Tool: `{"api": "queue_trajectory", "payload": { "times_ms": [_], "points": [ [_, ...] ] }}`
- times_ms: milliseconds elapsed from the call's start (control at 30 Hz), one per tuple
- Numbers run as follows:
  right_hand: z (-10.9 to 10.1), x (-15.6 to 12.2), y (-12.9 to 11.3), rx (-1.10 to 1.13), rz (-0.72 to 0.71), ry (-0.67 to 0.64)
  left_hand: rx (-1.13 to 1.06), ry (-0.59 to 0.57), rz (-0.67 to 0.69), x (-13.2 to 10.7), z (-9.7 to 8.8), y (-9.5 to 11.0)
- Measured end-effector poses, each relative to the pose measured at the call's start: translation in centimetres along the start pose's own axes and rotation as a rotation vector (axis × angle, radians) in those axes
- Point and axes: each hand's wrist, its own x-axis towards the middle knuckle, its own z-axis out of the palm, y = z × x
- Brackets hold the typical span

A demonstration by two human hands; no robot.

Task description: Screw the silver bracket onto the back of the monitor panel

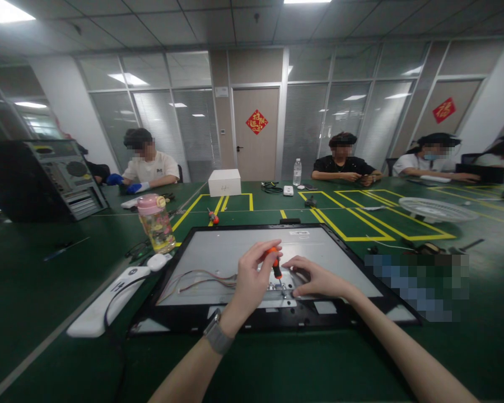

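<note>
My left hand (254, 271), with a watch on its wrist, is closed around the orange and black handle of a screwdriver (277, 272). The screwdriver stands nearly upright, its shaft pointing down at a small metal bracket (288, 303) on the back of a flat display panel (331, 254). To the right of the tip, my right hand (317, 278) touches the bracket area with thumb and fingers apart. The panel lies flat, grey in the middle with a black frame. Thin wires (193, 274) run across it left of my left hand. The exact screw is too small to make out.
Left of the panel are a white power strip (109, 302) and a pink-lidded bottle (156, 226). A black computer case (46, 176) stands far left. Beyond the panel are a small red tool (214, 218) and a white box (224, 183). Several people sit across the green table.
</note>
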Motion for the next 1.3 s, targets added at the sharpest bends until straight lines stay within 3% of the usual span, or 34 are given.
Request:
{"api": "queue_trajectory", "payload": {
  "times_ms": [167,367,567,800,967,1300],
  "points": [
    [0.08,0.09,0.34,0.003,-0.002,0.003,-0.005,-0.069,-0.016,-0.32,0.04,0.07],
    [0.01,0.0,0.22,0.02,-0.003,-0.008,0.292,0.107,0.089,-0.26,0.09,-0.1],
    [0.0,-0.04,0.04,0.013,0.008,-0.002,0.251,0.071,0.043,-0.19,0.24,-0.02],
    [-0.11,-0.09,-0.19,0.01,0.014,-0.011,0.375,0.144,0.074,-0.21,0.25,0.11],
    [-0.11,-0.05,-0.24,-0.001,0.014,-0.011,0.359,0.112,0.075,-0.37,0.21,-0.07],
    [-0.1,-0.02,-0.45,0.007,0.017,-0.003,0.417,0.17,0.034,-0.05,0.13,-0.24]
  ]
}}
